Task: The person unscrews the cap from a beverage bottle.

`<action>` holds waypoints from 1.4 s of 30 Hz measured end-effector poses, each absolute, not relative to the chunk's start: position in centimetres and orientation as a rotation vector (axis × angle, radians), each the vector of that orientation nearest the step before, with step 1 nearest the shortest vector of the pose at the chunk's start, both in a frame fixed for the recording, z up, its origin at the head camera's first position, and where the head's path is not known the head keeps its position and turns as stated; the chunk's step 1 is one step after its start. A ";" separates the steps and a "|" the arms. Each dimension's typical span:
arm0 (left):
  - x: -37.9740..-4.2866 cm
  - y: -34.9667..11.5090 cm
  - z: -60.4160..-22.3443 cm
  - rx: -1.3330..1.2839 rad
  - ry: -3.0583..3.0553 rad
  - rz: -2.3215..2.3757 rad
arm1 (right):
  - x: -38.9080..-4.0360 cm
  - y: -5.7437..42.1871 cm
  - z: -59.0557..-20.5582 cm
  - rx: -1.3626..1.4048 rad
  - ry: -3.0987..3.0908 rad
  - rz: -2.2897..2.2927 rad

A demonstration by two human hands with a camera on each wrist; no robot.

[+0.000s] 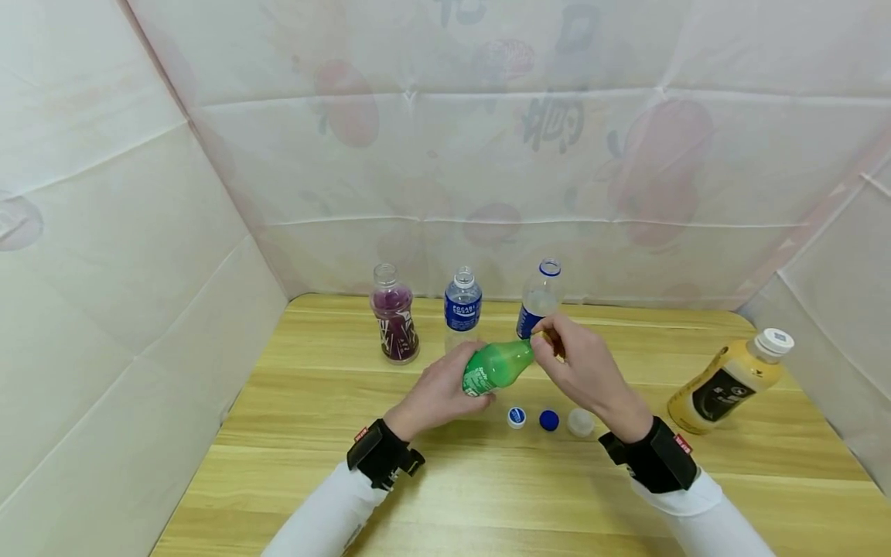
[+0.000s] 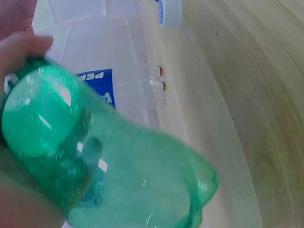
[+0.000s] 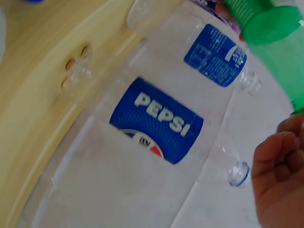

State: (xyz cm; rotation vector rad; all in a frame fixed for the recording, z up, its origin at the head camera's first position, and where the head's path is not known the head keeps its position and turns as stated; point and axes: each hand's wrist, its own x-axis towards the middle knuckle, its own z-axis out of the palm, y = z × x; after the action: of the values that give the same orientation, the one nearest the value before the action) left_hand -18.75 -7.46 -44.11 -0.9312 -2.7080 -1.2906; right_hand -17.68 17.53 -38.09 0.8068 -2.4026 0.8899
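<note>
My left hand [image 1: 442, 396] grips a green plastic bottle [image 1: 496, 367] around its body. The bottle lies tilted in the air over the table, its neck pointing right. At that neck my right hand [image 1: 583, 365] pinches the top with curled fingertips, which hide the cap area. In the right wrist view the same curled fingers sit at the narrow end of the green bottle [image 3: 275, 47]. Just behind the hands stand an uncapped Pepsi bottle [image 1: 541, 295] and a Pocari Sweat bottle [image 1: 462, 309] without its cap.
An open bottle of purple drink [image 1: 394, 319] stands at the back left. Three loose caps lie in front of the hands: a white-and-blue cap [image 1: 517, 418], a blue cap [image 1: 549, 420] and a whitish cap [image 1: 581, 422]. To the right is a yellow bottle [image 1: 727, 387] with its white cap on.
</note>
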 end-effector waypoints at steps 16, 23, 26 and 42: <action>-18.5 -6.9 -44.2 -0.880 -2.632 -1.135 | -17.2 16.7 -38.0 0.644 -2.461 0.976; -18.5 -7.0 -44.2 -0.882 -2.623 -1.186 | -17.5 16.9 -38.2 0.775 -2.397 0.984; -18.6 -7.0 -44.3 -0.888 -2.627 -1.213 | -17.7 17.0 -38.3 0.823 -2.365 0.974; -18.8 -7.5 -43.9 -0.967 -2.668 -1.383 | -18.3 17.4 -38.6 1.004 -2.199 0.884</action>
State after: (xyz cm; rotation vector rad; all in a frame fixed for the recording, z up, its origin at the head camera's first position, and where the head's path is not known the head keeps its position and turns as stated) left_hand -18.80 -7.49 -43.86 -0.9666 -2.6680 -1.3830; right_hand -18.32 17.43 -38.57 1.0036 -2.1991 0.8841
